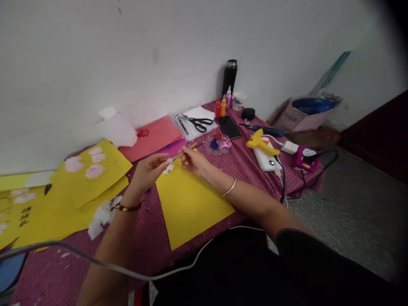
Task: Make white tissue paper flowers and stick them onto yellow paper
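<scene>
Two hands [147, 173] [194, 162] over checked tablecloth [245, 165], wall [159, 63] behind

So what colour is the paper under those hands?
The paper is yellow, seen in the head view.

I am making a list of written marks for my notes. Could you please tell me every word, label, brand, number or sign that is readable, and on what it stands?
"PACE", perhaps with a letter before it: on the pink bag.
Black handwritten characters, on the yellow paper at far left: too blurred to read.
Yellow marking, on the purple power socket: too small to read.
</scene>
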A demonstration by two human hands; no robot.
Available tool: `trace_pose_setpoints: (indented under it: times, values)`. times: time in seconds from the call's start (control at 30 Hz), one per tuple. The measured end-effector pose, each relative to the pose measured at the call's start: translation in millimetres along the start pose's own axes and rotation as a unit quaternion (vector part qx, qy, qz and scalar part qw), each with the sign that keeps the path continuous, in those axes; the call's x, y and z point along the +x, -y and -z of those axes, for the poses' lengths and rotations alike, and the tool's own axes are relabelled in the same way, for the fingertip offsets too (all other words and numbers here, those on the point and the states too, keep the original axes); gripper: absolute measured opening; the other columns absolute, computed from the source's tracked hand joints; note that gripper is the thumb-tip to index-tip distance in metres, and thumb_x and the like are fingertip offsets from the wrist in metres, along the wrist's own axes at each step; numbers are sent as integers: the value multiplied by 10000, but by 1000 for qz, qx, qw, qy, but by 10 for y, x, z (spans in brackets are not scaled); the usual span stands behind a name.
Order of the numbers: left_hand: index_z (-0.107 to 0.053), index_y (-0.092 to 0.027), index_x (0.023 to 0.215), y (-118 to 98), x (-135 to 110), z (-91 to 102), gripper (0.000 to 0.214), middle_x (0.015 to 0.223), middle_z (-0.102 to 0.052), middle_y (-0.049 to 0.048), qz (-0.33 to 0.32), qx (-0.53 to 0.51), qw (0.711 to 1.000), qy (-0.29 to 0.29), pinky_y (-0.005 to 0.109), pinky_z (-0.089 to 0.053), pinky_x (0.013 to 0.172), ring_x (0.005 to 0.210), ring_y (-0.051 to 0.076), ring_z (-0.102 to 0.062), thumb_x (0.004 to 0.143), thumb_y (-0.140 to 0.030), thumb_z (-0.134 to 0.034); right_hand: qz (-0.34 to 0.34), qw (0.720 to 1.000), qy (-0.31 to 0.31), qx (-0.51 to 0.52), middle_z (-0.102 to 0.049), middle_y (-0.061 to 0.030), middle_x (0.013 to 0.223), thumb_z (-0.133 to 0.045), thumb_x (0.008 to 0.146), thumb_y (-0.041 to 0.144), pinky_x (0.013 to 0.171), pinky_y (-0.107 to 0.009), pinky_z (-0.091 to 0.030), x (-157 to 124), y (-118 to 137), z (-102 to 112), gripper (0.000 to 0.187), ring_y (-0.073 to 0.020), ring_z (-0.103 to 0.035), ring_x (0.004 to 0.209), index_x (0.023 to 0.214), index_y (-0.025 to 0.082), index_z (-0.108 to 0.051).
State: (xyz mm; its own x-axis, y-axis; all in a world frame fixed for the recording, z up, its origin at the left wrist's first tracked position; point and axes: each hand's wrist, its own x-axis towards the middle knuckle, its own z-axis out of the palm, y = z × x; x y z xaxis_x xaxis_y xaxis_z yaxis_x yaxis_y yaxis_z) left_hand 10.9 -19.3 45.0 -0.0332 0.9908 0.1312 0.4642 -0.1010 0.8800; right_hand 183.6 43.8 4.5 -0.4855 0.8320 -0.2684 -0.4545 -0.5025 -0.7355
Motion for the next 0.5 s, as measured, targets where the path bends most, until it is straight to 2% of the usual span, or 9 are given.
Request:
trace_pose_setpoints:
  times: [0.13,0.2,0.33,0.4,0.5]
  values:
    - [-693,-162,1025,473,36,56,351,934,-708,91,-13,195,981,-11,300,-506,709,781,199,-644,754,-379,-639,39,991,-24,-125,-578,56,530,-497,917,300,386,-178,-368,122,-233,144,192,-53,-455,354,790,163,-540]
    - [-699,-182,1008,634,52,30,321,992,-698,94,-14,225,974,-6,290,-502,699,779,198,-639,727,-329,-652,58,986,-21,-153,-593,47,542,-523,895,267,387,-178,-361,154,-308,170,161,-57,-475,366,775,162,-543]
    - [-699,-181,936,773,99,-96,251,1011,-672,98,-15,232,972,-22,288,-487,725,808,202,-629,710,-274,-644,97,974,-5,-203,-584,51,552,-515,874,174,452,-171,-394,160,-383,174,121,-55,-501,421,761,159,-554]
    - [-682,-171,841,799,128,-144,171,911,-669,89,-3,239,970,-41,292,-470,706,769,200,-617,748,-293,-606,109,970,2,-220,-579,49,560,-508,867,155,481,-177,-408,139,-394,170,123,-61,-511,452,754,161,-555]
    - [-626,-182,728,833,161,-169,170,767,-651,56,17,245,967,-62,284,-439,656,706,191,-594,781,-333,-571,128,955,12,-267,-566,47,575,-491,860,143,513,-192,-416,103,-394,164,130,-73,-516,485,744,168,-545]
